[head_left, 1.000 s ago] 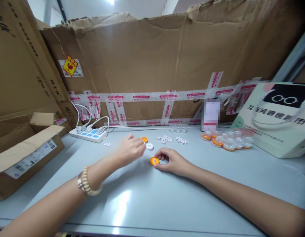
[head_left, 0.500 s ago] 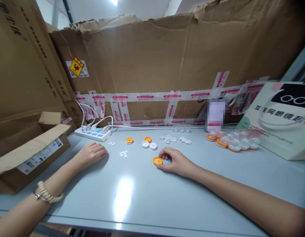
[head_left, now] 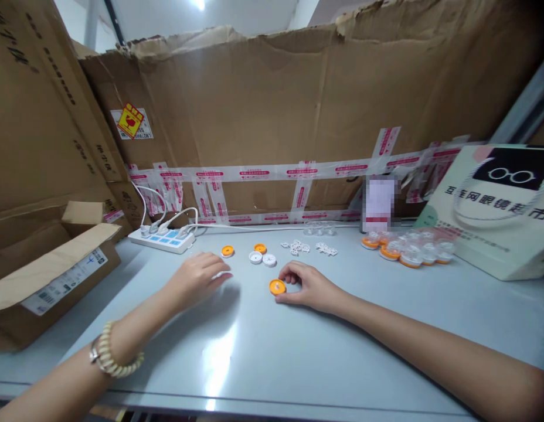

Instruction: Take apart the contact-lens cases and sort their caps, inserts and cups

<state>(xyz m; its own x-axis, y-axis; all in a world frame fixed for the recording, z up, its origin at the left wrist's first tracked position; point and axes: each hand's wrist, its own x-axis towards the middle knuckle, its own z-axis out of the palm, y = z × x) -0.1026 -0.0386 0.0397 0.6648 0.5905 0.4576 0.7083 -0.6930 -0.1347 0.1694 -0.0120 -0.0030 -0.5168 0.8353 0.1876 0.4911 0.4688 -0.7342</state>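
My right hand [head_left: 308, 284] pinches the rim of an orange round plastic disc [head_left: 278, 286] between thumb and fingers, close to the table top. A small pale piece stands at the disc's centre. Palm down, my left hand [head_left: 199, 278] hovers over the spot of the small white round pieces [head_left: 218, 274]. Its thumb and fingers are a little apart, and the hand hides most of those pieces. Behind the hands lie an orange disc [head_left: 227, 251], another orange disc [head_left: 260, 248], and two white discs [head_left: 255, 257] side by side.
Small white cut-out parts [head_left: 295, 247] lie in two groups, with clear round parts [head_left: 319, 228] behind. At right stand several orange-and-clear assemblies [head_left: 412, 252] and a paper bag [head_left: 496, 217]. A power strip [head_left: 164, 239] and an open cardboard box [head_left: 56, 275] are at left.
My left hand has moved right from beside the power strip to over the small white pieces. My right hand keeps its hold on the orange disc. The view has shifted slightly.
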